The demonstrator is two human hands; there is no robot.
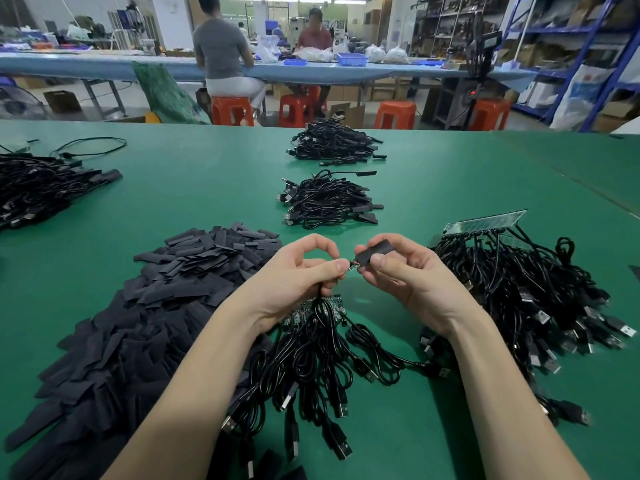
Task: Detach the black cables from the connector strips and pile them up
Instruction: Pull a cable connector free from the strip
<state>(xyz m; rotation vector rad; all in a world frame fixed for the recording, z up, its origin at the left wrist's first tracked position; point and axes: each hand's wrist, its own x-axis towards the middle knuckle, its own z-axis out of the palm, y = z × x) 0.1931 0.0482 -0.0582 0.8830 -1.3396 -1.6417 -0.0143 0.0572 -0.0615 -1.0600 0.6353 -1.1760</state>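
My left hand point(304, 271) pinches the end of a black cable point(320, 308) between thumb and forefinger, just above a green connector strip point(311, 308) lying on the table. Several black USB cables point(311, 372) hang off that strip toward me. My right hand point(398, 268) pinches a flat black sleeve point(375, 252) over the cable's small exposed tip point(351, 265). The two hands almost touch. A second connector strip point(485, 221) with a large bundle of cables point(526, 299) lies at the right.
A big heap of flat black sleeves point(145, 306) fills the left front. Two piles of finished cables point(329, 202) point(334, 143) sit behind my hands, another pile point(38, 188) at far left. The green table point(450, 174) ends ahead; people sit beyond at a blue bench.
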